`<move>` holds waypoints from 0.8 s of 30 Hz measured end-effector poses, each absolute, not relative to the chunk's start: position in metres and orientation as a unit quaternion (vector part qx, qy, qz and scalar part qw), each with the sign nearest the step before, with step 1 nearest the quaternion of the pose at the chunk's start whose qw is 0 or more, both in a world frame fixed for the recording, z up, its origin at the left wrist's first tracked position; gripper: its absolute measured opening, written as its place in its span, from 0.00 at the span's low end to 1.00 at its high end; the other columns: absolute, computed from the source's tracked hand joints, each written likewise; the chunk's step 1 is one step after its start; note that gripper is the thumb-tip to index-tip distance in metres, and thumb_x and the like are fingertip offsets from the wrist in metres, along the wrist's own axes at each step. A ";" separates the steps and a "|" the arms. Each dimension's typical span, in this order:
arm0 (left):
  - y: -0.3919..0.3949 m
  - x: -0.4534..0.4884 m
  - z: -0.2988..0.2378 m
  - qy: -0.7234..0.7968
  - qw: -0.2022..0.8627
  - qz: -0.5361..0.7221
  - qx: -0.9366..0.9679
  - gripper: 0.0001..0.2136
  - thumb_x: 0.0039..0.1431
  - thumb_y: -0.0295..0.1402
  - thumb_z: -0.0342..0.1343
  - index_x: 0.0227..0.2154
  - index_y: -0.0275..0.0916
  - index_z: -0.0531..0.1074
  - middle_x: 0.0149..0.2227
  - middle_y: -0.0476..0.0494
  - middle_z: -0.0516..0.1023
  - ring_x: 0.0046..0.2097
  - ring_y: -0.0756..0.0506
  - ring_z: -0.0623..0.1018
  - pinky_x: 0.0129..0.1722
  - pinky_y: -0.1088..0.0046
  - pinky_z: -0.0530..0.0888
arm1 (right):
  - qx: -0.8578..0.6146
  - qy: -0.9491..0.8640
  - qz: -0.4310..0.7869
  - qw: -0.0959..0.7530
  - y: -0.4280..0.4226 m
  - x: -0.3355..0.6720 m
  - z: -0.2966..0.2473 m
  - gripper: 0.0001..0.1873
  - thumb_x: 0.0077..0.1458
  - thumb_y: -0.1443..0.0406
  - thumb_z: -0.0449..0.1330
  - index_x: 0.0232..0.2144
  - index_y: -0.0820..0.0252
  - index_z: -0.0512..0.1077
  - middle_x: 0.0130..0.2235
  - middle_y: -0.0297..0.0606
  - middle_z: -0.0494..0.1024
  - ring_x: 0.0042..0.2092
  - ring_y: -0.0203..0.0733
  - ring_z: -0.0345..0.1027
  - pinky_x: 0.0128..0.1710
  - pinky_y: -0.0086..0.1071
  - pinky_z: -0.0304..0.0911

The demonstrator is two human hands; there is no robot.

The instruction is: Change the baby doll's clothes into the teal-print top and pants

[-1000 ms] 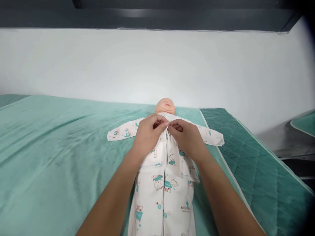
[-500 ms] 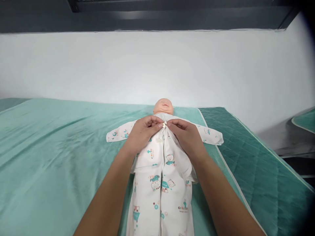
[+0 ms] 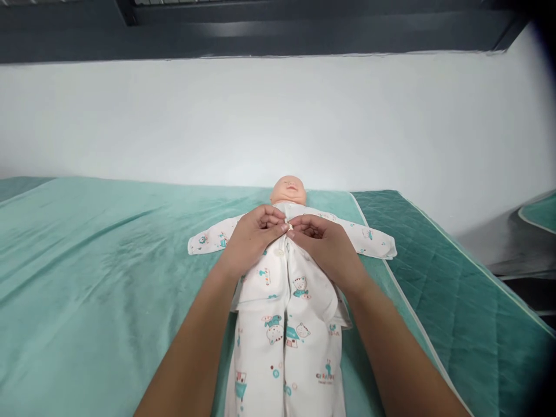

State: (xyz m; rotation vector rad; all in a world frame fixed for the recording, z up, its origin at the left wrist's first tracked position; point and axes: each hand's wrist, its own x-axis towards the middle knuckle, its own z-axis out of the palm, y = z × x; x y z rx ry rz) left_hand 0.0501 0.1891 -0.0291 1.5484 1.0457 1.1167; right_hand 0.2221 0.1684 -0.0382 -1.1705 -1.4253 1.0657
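A baby doll [image 3: 288,190] lies on its back, head toward the wall, in a white printed baby shirt [image 3: 263,284] and matching pants [image 3: 260,359]. Both sleeves stretch out sideways. At the chest, my left hand [image 3: 254,234] pinches the front edge of the shirt between thumb and fingers. Right beside it, my right hand [image 3: 324,243] pinches the other edge of the same opening. The fingertips nearly meet over a small light fastening, mostly hidden by them. Below the hands a pale button [image 3: 280,252] shows, and the shirt front hangs slightly apart.
A light green sheet [image 3: 108,278] covers the surface under the doll. A darker green quilted pad [image 3: 456,289] extends along the right. Behind stands a white wall [image 3: 217,121], with a dark metal frame [image 3: 304,35] overhead.
The right fingers have shifted slightly left and down, closer to the left fingertips at the fastening. The left hand keeps nearly the same place, and the camera view has moved slightly.
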 end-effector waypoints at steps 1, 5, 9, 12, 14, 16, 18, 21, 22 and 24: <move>0.189 0.050 -0.029 0.423 0.470 0.453 0.629 0.12 0.56 0.40 0.63 0.40 0.40 0.73 0.36 0.47 0.77 0.37 0.49 0.76 0.39 0.73 0.70 | -0.490 -0.593 0.424 0.478 0.168 0.221 -0.037 0.13 0.51 0.57 0.66 0.39 0.55 0.78 0.34 0.33 0.78 0.32 0.34 0.65 0.32 0.29 0.60; 0.188 0.050 -0.029 0.412 0.487 0.447 0.627 0.14 0.56 0.41 0.63 0.42 0.41 0.72 0.34 0.49 0.77 0.36 0.50 0.76 0.38 0.73 0.70 | -0.518 -0.632 0.352 0.456 0.164 0.216 -0.034 0.09 0.53 0.61 0.64 0.38 0.54 0.77 0.31 0.31 0.77 0.29 0.34 0.63 0.31 0.30 0.59; 0.190 0.050 -0.032 0.394 0.518 0.456 0.608 0.15 0.53 0.38 0.66 0.41 0.41 0.72 0.34 0.49 0.77 0.36 0.50 0.76 0.38 0.72 0.70 | -0.541 -0.668 0.270 0.434 0.160 0.210 -0.033 0.08 0.53 0.64 0.62 0.38 0.53 0.75 0.30 0.29 0.78 0.29 0.35 0.65 0.33 0.31 0.59; 0.192 0.048 -0.035 0.376 0.550 0.461 0.586 0.14 0.52 0.36 0.66 0.41 0.40 0.73 0.33 0.49 0.75 0.34 0.50 0.75 0.36 0.73 0.70 | -0.548 -0.675 0.247 0.428 0.159 0.209 -0.034 0.08 0.53 0.64 0.62 0.39 0.52 0.73 0.30 0.29 0.78 0.30 0.36 0.66 0.33 0.32 0.58; 0.193 0.047 -0.035 0.375 0.554 0.461 0.583 0.12 0.53 0.35 0.65 0.39 0.40 0.74 0.33 0.48 0.75 0.33 0.51 0.74 0.34 0.74 0.69 | -0.546 -0.674 0.254 0.428 0.160 0.211 -0.033 0.10 0.53 0.63 0.63 0.40 0.52 0.73 0.31 0.29 0.78 0.30 0.35 0.66 0.33 0.32 0.58; 0.192 0.047 -0.034 0.382 0.547 0.454 0.590 0.10 0.55 0.35 0.63 0.39 0.39 0.75 0.33 0.48 0.75 0.32 0.51 0.73 0.33 0.74 0.68 | -0.539 -0.669 0.283 0.426 0.160 0.216 -0.033 0.13 0.52 0.62 0.63 0.42 0.52 0.73 0.31 0.30 0.77 0.30 0.35 0.65 0.33 0.31 0.59; 0.190 0.047 -0.030 0.402 0.512 0.445 0.615 0.08 0.56 0.35 0.60 0.38 0.40 0.75 0.32 0.48 0.75 0.32 0.51 0.73 0.32 0.74 0.68 | -0.525 -0.662 0.325 0.424 0.160 0.221 -0.033 0.15 0.52 0.61 0.64 0.44 0.52 0.72 0.32 0.30 0.77 0.30 0.35 0.65 0.32 0.31 0.60; 0.184 0.050 -0.024 0.441 0.397 0.433 0.678 0.06 0.59 0.35 0.57 0.36 0.41 0.76 0.32 0.48 0.76 0.34 0.49 0.74 0.35 0.73 0.68 | -0.499 -0.656 0.373 0.426 0.161 0.227 -0.034 0.16 0.52 0.59 0.65 0.44 0.52 0.71 0.34 0.31 0.77 0.31 0.35 0.64 0.31 0.30 0.60; 0.182 0.051 -0.023 0.449 0.364 0.428 0.695 0.06 0.59 0.35 0.56 0.36 0.41 0.76 0.32 0.48 0.76 0.35 0.49 0.74 0.36 0.72 0.69 | -0.491 -0.655 0.383 0.427 0.161 0.229 -0.034 0.17 0.52 0.58 0.65 0.45 0.52 0.71 0.34 0.31 0.76 0.31 0.35 0.64 0.30 0.29 0.60; 0.181 0.052 -0.023 0.460 0.323 0.418 0.714 0.06 0.60 0.34 0.54 0.36 0.42 0.76 0.32 0.49 0.77 0.35 0.48 0.74 0.36 0.72 0.69 | -0.476 -0.654 0.397 0.433 0.162 0.232 -0.035 0.16 0.53 0.57 0.64 0.45 0.52 0.72 0.34 0.31 0.76 0.31 0.34 0.64 0.30 0.29 0.60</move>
